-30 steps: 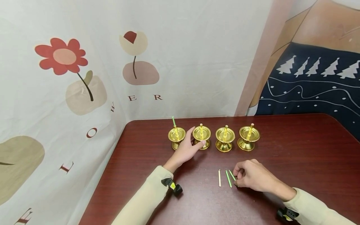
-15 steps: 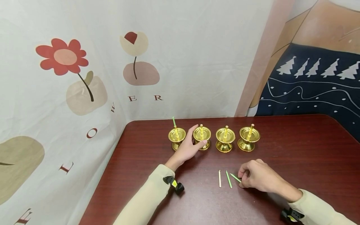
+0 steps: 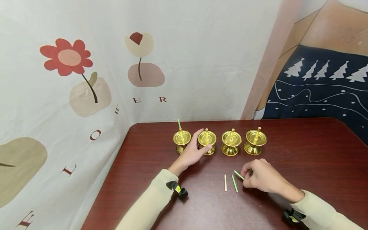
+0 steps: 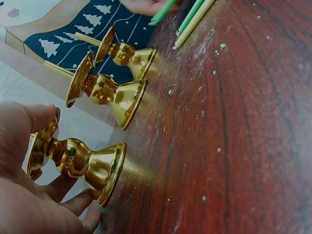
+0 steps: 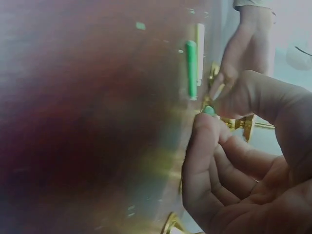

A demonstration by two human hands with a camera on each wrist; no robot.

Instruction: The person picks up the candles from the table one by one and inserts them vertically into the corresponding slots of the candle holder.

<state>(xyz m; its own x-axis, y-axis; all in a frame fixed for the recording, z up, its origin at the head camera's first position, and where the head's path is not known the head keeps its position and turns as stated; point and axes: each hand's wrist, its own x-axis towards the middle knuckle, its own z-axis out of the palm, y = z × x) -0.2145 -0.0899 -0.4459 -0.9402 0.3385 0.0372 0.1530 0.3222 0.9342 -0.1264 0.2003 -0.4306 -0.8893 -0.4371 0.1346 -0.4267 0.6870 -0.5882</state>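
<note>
Second from the left in a row of gold candle holders, one candle holder (image 3: pixel 207 138) stands upright within my left hand (image 3: pixel 190 154). In the left wrist view, the thumb lies against its dish (image 4: pixel 45 146) and the fingers reach round behind its stem and base. My right hand (image 3: pixel 263 176) pinches a thin green candle (image 3: pixel 238 174) between thumb and fingertips, its free end pointing to the far left. In the right wrist view only the candle's green end (image 5: pixel 208 110) shows at the fingertips. Beside that hand lie another green candle (image 3: pixel 234 183) and a pale candle (image 3: pixel 225 182).
The leftmost holder (image 3: pixel 181 138) bears an upright green candle (image 3: pixel 179 124). Two more holders, the third (image 3: pixel 231 139) and the rightmost (image 3: pixel 256 138), stand to the right. Small green crumbs dot the brown table (image 3: pixel 310 153). Printed cloth (image 3: pixel 201 80) hangs behind its far edge.
My right hand first slid right, dragging and turning the green candle, then came back a little and moved slightly farther from me with it. The left hand has stayed at the second holder.
</note>
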